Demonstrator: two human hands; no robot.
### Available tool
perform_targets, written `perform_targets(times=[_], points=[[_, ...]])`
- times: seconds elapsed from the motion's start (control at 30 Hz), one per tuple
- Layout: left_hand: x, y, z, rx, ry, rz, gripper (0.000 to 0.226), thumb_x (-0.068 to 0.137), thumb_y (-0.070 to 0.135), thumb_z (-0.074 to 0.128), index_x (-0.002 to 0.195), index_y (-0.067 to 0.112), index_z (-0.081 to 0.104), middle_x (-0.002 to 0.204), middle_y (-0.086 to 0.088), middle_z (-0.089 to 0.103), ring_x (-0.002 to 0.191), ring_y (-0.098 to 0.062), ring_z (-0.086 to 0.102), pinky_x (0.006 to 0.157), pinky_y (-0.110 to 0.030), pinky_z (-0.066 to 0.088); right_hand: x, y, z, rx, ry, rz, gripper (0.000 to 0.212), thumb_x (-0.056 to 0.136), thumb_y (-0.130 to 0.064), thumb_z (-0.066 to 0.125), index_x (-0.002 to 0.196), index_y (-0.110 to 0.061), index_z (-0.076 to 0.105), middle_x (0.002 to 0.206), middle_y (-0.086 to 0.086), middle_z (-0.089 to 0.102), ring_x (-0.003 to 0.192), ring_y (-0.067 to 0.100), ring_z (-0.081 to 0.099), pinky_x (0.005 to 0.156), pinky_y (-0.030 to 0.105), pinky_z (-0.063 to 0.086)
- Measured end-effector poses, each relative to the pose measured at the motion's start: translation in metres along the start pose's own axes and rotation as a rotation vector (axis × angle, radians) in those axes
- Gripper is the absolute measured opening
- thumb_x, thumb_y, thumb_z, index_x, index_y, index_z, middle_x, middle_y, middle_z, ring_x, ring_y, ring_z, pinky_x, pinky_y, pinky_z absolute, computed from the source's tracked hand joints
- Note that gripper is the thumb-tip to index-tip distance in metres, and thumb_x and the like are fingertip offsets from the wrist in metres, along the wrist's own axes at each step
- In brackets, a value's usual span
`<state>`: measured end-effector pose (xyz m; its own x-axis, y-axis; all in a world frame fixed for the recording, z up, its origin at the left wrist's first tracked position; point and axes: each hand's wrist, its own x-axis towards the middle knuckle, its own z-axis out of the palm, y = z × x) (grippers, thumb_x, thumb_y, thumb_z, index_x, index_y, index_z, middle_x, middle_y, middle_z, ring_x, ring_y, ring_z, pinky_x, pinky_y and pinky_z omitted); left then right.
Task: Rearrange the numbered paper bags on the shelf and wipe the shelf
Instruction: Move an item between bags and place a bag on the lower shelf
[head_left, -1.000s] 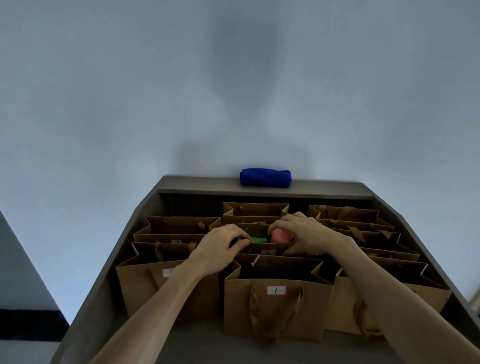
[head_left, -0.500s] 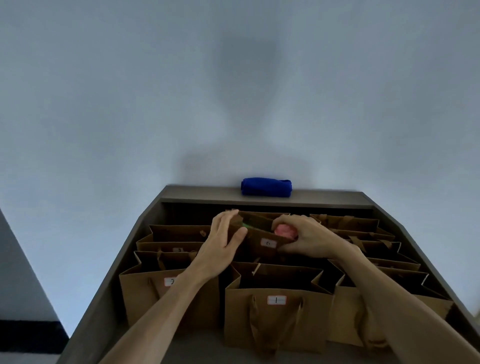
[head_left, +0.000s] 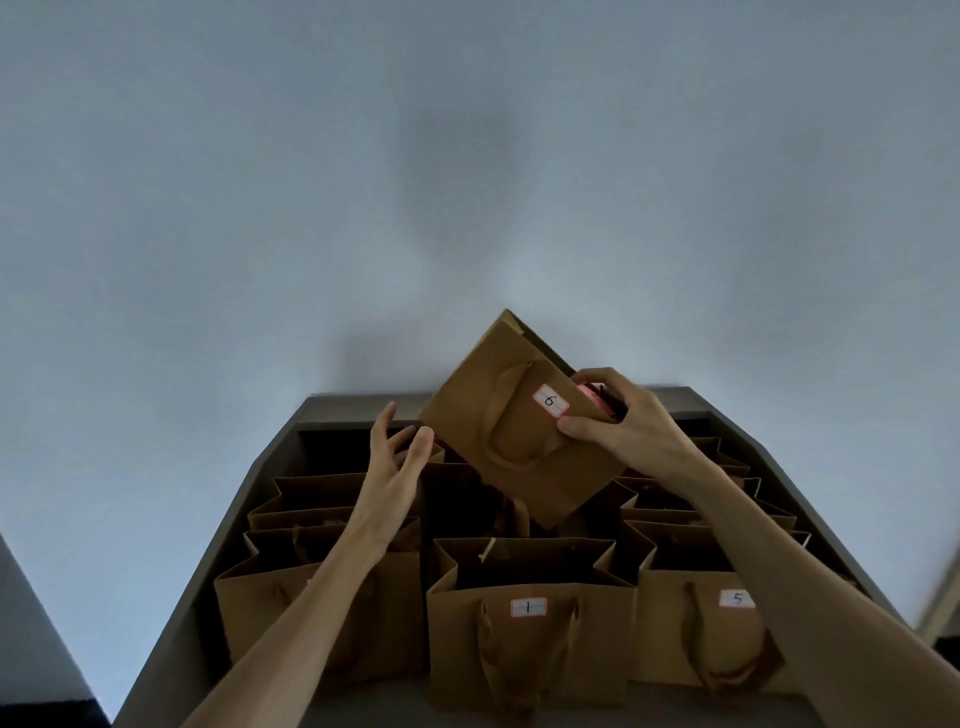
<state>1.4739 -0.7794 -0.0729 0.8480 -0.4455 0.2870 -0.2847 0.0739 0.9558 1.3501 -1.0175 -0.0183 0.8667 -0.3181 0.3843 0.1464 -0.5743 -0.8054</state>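
overhead, grey shelf (head_left: 197, 597) against pale wall (head_left: 260, 208)

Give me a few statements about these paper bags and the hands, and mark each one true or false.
1. The right hand holds the bag labelled 6 lifted above the others. True.
2. The bag labelled 6 hangs upright. False: it is tilted.
3. The left hand grips a bag handle. False: its fingers are spread and hold nothing.
4. The bag labelled 1 stands in the front row, left of the bag labelled 5. True.
5. Something pink shows at the lifted bag's opening. True.
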Motion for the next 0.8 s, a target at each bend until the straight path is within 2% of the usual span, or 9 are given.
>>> perform_targets(times=[0.03,0.1,0.2,0.3,0.37,0.43,0.53,0.63,0.8], points=[[0.001,0.005,0.003,-0.035,-0.003,0.009,0.076,0.087,0.051,0.049,0.15,0.032,0.01,0.126,0.011,0.054,0.093,0.016,0.054,0.102,-0.026,0.032,-0.002,-0.003,0.0,0.077,0.009,0.023,0.045,0.077,-0.037,0.078,0.115,-0.041,0.055,0.111,-0.015,0.06,0.097,0.01,0.062,0.069,0.021,0.055],[0.002,0.01,0.01,-0.127,0.0,0.023,0.086,0.078,0.064,0.056,0.148,0.034,0.015,0.119,0.014,0.059,0.109,0.001,0.057,0.112,-0.04,0.033,-0.006,-0.007,0.003,0.241,0.015,0.057,0.045,0.077,-0.035,0.078,0.116,-0.04,0.057,0.112,-0.007,0.064,0.097,0.015,0.066,0.07,0.026,0.058],[-0.002,0.019,0.022,-0.262,-0.031,-0.005,0.1,0.059,0.08,0.064,0.143,0.041,0.024,0.129,0.007,0.057,0.123,-0.019,0.053,0.108,-0.051,0.039,-0.01,-0.015,0.011,0.411,0.011,0.093,0.046,0.077,-0.035,0.077,0.118,-0.038,0.058,0.113,0.0,0.067,0.097,0.023,0.068,0.079,0.037,0.06],[-0.009,0.026,0.033,-0.364,-0.02,-0.006,0.086,0.066,0.073,0.065,0.139,0.043,0.031,0.133,0.001,0.054,0.118,-0.023,0.058,0.098,-0.052,0.049,-0.014,-0.022,0.019,0.457,-0.017,0.101,0.044,0.08,-0.037,0.074,0.121,-0.038,0.057,0.115,0.002,0.066,0.097,0.023,0.068,0.074,0.03,0.059],[-0.012,0.029,0.037,-0.402,0.039,-0.001,0.072,0.078,0.063,0.059,0.139,0.042,0.029,0.132,0.0,0.055,0.114,-0.023,0.061,0.093,-0.053,0.052,-0.017,-0.026,0.023,0.442,-0.051,0.078,0.043,0.082,-0.039,0.072,0.122,-0.039,0.057,0.118,-0.001,0.065,0.099,0.021,0.068,0.074,0.028,0.058],[-0.016,0.03,0.036,-0.42,0.088,0.005,0.069,0.08,0.063,0.057,0.14,0.045,0.029,0.133,-0.001,0.056,0.113,-0.024,0.063,0.09,-0.054,0.053,-0.02,-0.029,0.028,0.419,-0.086,0.058,0.045,0.081,-0.04,0.072,0.123,-0.038,0.056,0.118,-0.004,0.065,0.099,0.017,0.068,0.077,0.029,0.058],[-0.023,0.033,0.031,-0.445,0.109,0.002,0.072,0.076,0.068,0.056,0.14,0.048,0.028,0.134,-0.002,0.056,0.113,-0.027,0.063,0.089,-0.057,0.052,-0.025,-0.033,0.035,0.388,-0.128,0.052,0.06,0.075,-0.042,0.074,0.129,-0.034,0.051,0.117,-0.008,0.065,0.099,0.014,0.068,0.082,0.031,0.059],[-0.031,0.035,0.025,-0.452,0.106,-0.021,0.076,0.073,0.072,0.057,0.14,0.051,0.028,0.136,-0.003,0.054,0.115,-0.029,0.062,0.089,-0.059,0.051,-0.03,-0.035,0.04,0.374,-0.15,0.055,0.064,0.07,-0.045,0.074,0.128,-0.037,0.047,0.117,-0.011,0.062,0.101,0.014,0.066,0.083,0.032,0.059],[-0.046,0.037,0.011,-0.38,0.079,-0.058,0.109,0.05,0.082,0.067,0.144,0.047,0.024,0.137,-0.004,0.053,0.116,-0.028,0.061,0.088,-0.059,0.052,-0.038,-0.042,0.046,0.361,-0.174,0.052,0.069,0.068,-0.045,0.074,0.13,-0.036,0.046,0.12,-0.009,0.061,0.103,0.016,0.065,0.085,0.037,0.059]])
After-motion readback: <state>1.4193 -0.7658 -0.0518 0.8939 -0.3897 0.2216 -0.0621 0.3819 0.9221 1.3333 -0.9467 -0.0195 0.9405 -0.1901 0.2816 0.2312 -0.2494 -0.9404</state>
